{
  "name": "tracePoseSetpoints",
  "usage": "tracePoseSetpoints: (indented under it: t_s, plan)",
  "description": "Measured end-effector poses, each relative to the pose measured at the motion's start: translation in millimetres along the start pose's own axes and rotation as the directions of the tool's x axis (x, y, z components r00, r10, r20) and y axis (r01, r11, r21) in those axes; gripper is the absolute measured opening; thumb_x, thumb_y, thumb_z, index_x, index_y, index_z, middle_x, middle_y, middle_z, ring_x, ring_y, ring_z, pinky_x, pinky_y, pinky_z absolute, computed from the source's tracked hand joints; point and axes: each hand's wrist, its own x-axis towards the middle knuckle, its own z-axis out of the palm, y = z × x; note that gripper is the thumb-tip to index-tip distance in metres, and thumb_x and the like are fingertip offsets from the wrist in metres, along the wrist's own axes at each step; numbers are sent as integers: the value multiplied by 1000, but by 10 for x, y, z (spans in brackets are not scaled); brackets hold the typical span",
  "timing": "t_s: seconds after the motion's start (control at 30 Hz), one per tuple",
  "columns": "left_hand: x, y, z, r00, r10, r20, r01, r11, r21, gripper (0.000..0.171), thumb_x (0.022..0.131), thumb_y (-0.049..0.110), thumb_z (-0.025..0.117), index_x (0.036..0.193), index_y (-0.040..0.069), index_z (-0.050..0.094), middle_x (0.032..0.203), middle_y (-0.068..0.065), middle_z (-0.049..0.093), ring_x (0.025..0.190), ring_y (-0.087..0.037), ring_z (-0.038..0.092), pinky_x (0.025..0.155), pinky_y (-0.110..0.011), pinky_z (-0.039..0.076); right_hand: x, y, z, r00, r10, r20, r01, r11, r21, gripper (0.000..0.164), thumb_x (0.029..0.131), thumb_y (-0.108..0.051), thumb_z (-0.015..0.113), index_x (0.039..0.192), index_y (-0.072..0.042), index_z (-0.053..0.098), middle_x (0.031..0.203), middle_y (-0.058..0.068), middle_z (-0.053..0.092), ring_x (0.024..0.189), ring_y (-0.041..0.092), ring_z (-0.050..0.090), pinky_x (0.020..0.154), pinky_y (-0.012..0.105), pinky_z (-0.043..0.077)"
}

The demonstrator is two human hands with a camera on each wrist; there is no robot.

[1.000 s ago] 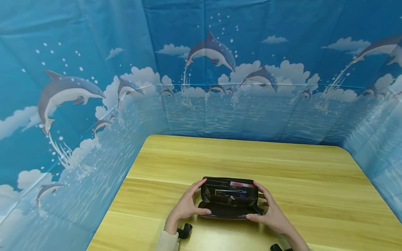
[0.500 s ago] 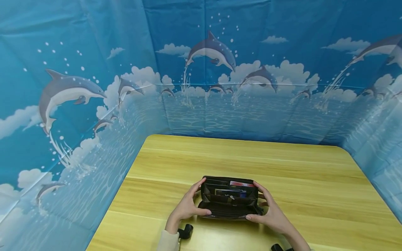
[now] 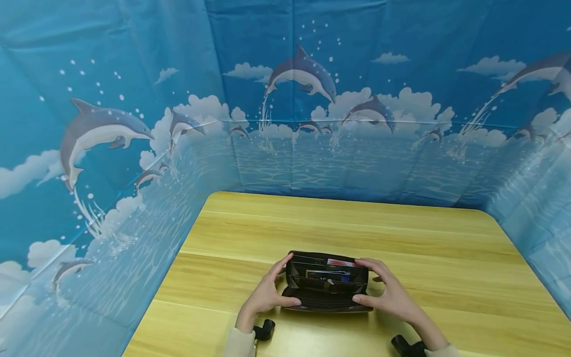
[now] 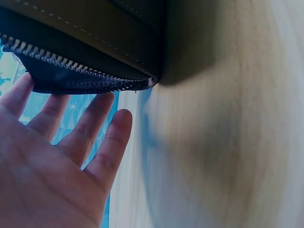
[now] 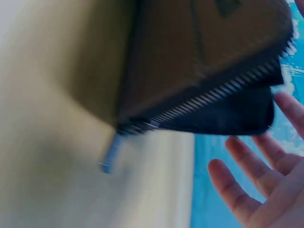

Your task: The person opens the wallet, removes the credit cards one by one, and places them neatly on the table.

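A dark brown zip-around wallet (image 3: 327,299) stands unzipped and spread open on the table, its inside facing the head camera. My left hand (image 3: 263,295) holds its left end, the index finger at the top corner and the thumb on the lower flap. At the other end my right hand (image 3: 394,296) holds it likewise. A red-and-white card (image 3: 341,263) pokes from an upper slot, and more cards (image 3: 317,274) sit in a middle pocket. In the right wrist view a zipper pull (image 5: 111,154) hangs from the wallet's corner. Several fingers (image 4: 102,142) of the left hand lie beside the wallet's end.
The wood-grain table (image 3: 250,223) has rounded far corners. A blue dolphin-print sheet (image 3: 285,163) hangs behind it and at both sides. Black wrist mounts (image 3: 266,329) sit on the forearms near the table's front.
The right hand has shifted its grip: its index finger now lies over the wallet's top right edge, and its wrist has moved right. The left hand and the wallet stay nearly still.
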Motion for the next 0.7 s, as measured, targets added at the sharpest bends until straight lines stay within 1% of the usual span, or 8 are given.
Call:
tracePoseSetpoints:
  t_s: [0.1,0.2,0.27,0.37,0.47,0.6,0.7]
  plan:
    - [2,-9,-4,1000,0,-2,0,1000,-4,101,72,17,85,152,14,24,151,-15,23,129,-42,32,97,-65,26,94,-67,-98,998,-54,-29,53,998,-32,58,81,-18,78,133,-18,53,135,6,47,119,23,43,82,52,42]
    - [1,-16,-8,1000,-1,-4,1,1000,-12,101,71,18,85,152,15,24,151,-15,24,129,-41,32,98,-65,26,209,-149,-176,996,-77,-53,73,995,-64,45,83,-17,75,125,-20,59,129,2,53,115,20,49,83,49,43]
    - [-2,-16,-13,1000,-2,-9,2,1000,-21,100,71,17,85,152,15,25,150,-15,26,128,-42,33,97,-65,27,297,-207,-203,995,-86,-45,83,993,-84,38,85,-21,73,121,-23,62,123,-3,58,111,18,52,84,46,44]
    - [-4,-19,-20,1000,-1,-11,0,999,-38,100,71,16,85,151,14,25,148,-16,30,127,-44,34,97,-64,28,419,-300,-197,995,-99,6,99,992,-79,29,87,-26,71,115,-23,65,115,-9,61,104,17,56,83,44,46]
    - [8,-26,-23,1000,8,-3,-9,999,-49,99,72,16,85,151,13,25,145,-18,34,126,-44,35,97,-64,29,525,-377,-160,990,-128,56,132,989,-70,26,87,-29,71,111,-20,68,110,-9,63,98,16,58,80,43,47]
    - [21,-36,-23,1000,16,4,-16,998,-60,99,72,17,84,151,13,24,143,-18,37,126,-43,36,97,-62,31,642,-442,-116,981,-158,114,166,984,-61,23,88,-29,69,107,-16,70,102,-9,65,89,10,59,74,36,49]
    - [21,-42,-24,1000,20,5,-19,997,-70,99,72,16,84,150,13,24,143,-18,38,125,-44,36,97,-62,31,712,-472,-106,968,-168,186,180,982,-49,19,90,-30,66,103,-15,70,93,-10,65,80,8,59,68,32,49]
